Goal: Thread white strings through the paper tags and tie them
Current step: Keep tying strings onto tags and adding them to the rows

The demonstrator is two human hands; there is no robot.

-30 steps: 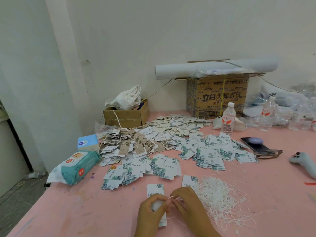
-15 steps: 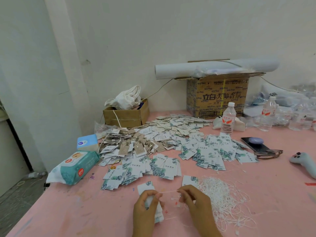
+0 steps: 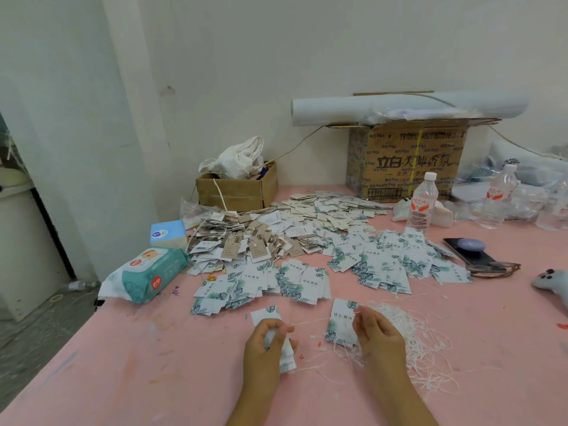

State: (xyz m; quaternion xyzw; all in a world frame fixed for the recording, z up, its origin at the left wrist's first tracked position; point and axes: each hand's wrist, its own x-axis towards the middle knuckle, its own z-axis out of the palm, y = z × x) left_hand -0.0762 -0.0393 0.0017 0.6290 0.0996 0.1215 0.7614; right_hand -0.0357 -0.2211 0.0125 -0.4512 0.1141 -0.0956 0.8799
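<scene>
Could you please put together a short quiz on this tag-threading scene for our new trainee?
1. True or false: the left hand grips a paper tag.
2. The pile of loose strings lies: A) left of the left hand; B) right of the right hand; C) between the hands.
3. Fill in: a white ____ stretches from one hand to the other.
Key: 1 true; 2 B; 3 string.
</scene>
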